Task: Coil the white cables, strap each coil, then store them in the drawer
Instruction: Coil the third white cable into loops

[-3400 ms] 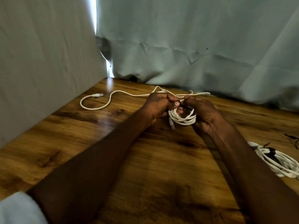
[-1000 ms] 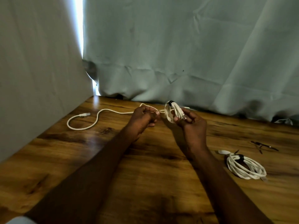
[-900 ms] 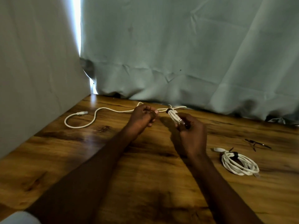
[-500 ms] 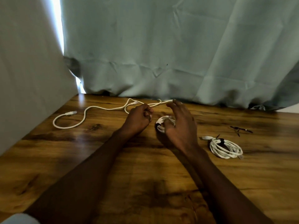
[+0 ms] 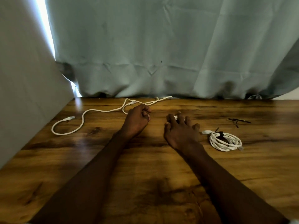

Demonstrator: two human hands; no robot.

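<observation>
The loose white cable [image 5: 103,110] trails across the worktop [image 5: 145,175] at centre left, light and limp, best gathered near its plug. It is pinched by the left hand [image 5: 137,121]; the right hand [image 5: 181,133] is spread over a small coil [image 5: 176,117].

1 head-worn view looks forward and down, close over the wooden table [image 5: 145,159] toward the curtain [image 5: 161,46].

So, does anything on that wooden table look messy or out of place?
One long white cable sprawls uncoiled across the wooden table's far left, passing by the left hand. The strapped white coil on the right lies tidy. Small dark strips lie loose beyond it. Nothing looks damaged.
</observation>
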